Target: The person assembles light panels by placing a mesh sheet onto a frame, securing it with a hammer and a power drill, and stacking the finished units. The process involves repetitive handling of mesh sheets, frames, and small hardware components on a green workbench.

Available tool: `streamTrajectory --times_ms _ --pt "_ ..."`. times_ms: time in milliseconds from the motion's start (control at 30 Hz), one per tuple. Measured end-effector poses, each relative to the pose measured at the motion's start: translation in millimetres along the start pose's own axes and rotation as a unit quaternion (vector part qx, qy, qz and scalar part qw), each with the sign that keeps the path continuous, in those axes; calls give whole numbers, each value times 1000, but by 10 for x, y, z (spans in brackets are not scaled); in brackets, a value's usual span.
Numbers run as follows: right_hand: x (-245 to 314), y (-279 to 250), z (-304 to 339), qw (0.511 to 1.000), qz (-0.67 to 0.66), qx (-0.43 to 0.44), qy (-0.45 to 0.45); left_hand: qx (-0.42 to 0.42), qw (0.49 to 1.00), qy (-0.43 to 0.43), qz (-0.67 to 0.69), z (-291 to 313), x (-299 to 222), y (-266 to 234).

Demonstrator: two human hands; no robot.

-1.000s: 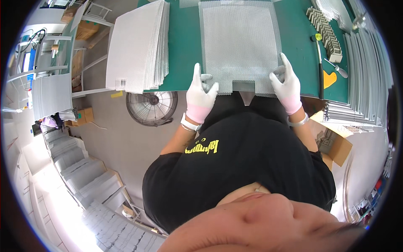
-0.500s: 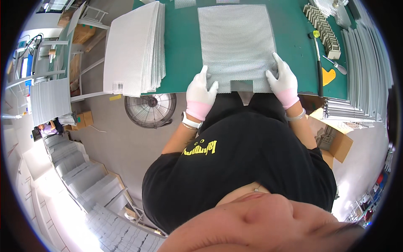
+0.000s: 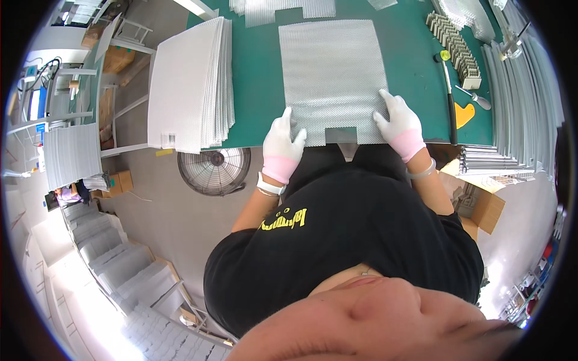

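A silver mesh sheet (image 3: 335,69) lies on the green tabletop (image 3: 256,90) in front of me, its rectangular notch at the edge nearest my body. My left hand (image 3: 282,141), in a white glove with a pink cuff, rests against the sheet's left side, thumb and forefinger apart. On the opposite side, my right hand (image 3: 398,123), gloved alike, touches the right edge with forefinger and thumb spread over the mesh. Both hands look open rather than wrapped round the sheet. Their lower fingers are partly hidden.
A stack of white sheets (image 3: 186,84) stands left. At right lie a hammer (image 3: 451,114), a screwdriver (image 3: 478,99), a yellow scraper (image 3: 464,115), a row of metal pieces (image 3: 454,51) and upright panels (image 3: 527,96). Mesh pieces (image 3: 259,13) lie at the far edge. A fan (image 3: 215,172) stands below the table.
The whole view has shifted, so table and sheet appear lower and slightly left, with more of the far mesh pieces showing. My right fingers sit slightly further in over the sheet.
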State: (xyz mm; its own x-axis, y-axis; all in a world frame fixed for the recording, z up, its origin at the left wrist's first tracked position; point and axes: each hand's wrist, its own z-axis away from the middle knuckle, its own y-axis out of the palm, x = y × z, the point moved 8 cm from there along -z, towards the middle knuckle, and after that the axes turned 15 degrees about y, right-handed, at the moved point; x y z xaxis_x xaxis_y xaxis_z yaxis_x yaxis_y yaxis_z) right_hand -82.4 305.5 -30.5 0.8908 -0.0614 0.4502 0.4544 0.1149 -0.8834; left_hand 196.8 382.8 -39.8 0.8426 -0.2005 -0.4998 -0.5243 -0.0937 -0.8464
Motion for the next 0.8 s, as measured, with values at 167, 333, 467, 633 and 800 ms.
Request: streamTrajectory --times_ms 167,333,467,633,800 --pt "97 -299 -392 996 67 51 -39 83 991 3 -106 -222 -77 -217" --pt "122 -703 -2211 975 -5 -215 -63 130 977 132 -102 -417 22 35" --pt "108 -468 -3031 968 170 -95 158 140 976 121 -113 -522 -66 -41" --pt "266 -887 -3356 984 3 -118 131 -70 983 148 -87 -571 -163 -494" --pt "493 -1629 -3072 863 -392 -317 -18 -97 954 235 157 -1242 -311 -476"
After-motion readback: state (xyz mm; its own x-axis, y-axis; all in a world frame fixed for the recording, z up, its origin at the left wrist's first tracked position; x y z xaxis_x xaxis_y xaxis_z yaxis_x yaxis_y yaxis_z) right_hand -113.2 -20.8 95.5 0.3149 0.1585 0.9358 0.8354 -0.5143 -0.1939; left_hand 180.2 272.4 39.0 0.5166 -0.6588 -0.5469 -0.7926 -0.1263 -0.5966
